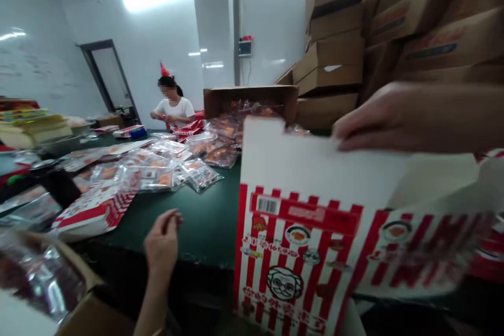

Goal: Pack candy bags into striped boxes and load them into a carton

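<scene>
My right hand (381, 118) pinches the top white flap of a red-and-white striped carton (271, 273). The carton is held up in front of the table, its printed face towards me and its right side blurred. My left hand (161, 244) is over the table's near edge, fingers curled together and nothing visible in them. Beyond it, several clear packets of orange-brown snacks (200, 174) lie heaped on the green table (205, 220). To its left, another striped carton (96, 207) rests on its side.
An open cardboard box (291, 102) spills packets onto the table. Brown boxes (334, 68) are stacked at the right. An open box of packets (79, 268) stands low at left, below a dark cylinder (57, 184). Across the table, a person in a white shirt (183, 108) handles something red.
</scene>
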The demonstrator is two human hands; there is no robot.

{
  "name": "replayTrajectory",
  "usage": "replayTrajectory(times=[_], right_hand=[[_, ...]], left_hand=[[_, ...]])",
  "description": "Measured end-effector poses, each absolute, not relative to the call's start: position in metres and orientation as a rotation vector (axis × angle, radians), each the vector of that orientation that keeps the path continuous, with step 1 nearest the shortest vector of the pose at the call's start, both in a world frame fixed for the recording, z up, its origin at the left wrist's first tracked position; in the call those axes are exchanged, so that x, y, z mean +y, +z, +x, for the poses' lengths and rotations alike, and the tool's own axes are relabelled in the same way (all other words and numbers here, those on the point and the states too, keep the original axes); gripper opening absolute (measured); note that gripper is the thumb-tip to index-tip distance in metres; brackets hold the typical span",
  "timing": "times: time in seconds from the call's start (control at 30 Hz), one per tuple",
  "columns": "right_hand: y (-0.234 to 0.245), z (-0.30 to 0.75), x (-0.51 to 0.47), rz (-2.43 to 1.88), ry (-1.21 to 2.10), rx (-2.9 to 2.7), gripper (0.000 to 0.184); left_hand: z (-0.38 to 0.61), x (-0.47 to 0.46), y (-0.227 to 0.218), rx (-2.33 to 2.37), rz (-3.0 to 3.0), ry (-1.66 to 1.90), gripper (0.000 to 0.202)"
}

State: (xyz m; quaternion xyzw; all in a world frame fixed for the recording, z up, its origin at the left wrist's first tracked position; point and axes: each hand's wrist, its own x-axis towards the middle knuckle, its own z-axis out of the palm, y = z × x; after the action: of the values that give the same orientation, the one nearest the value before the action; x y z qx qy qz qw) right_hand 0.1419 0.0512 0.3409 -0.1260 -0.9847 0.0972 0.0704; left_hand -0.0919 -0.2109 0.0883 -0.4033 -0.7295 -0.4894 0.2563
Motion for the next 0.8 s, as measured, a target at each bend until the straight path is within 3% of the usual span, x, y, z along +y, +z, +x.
replayTrajectory(times=[0.13,0.23,0.33,0.53,0.7,0.8], right_hand=[[0.311,0.101,0.028,0.014,-0.050,-3.211,0.025],[0.310,0.093,0.026,0.033,0.111,-3.283,0.020],[0.323,0.106,0.049,-0.011,0.405,-3.380,0.021],[0.309,0.127,0.107,-0.351,0.372,-3.261,0.064],[0.273,0.102,0.108,-0.229,0.710,-3.481,0.019],[0.266,0.081,0.106,-0.231,0.764,-3.364,0.014]], left_hand=[[-0.047,-0.171,0.150,-1.748,-1.175,-1.143,0.035],[-0.019,-0.127,0.193,-1.602,-1.622,-0.859,0.041],[-0.016,-0.099,0.209,-1.558,-1.876,-0.749,0.023],[-0.026,-0.082,0.204,-1.431,-1.981,-0.826,0.009],[-0.013,-0.076,0.207,-1.433,-2.065,-0.756,0.010],[0.011,-0.081,0.220,-1.413,-2.125,-0.701,0.008]])
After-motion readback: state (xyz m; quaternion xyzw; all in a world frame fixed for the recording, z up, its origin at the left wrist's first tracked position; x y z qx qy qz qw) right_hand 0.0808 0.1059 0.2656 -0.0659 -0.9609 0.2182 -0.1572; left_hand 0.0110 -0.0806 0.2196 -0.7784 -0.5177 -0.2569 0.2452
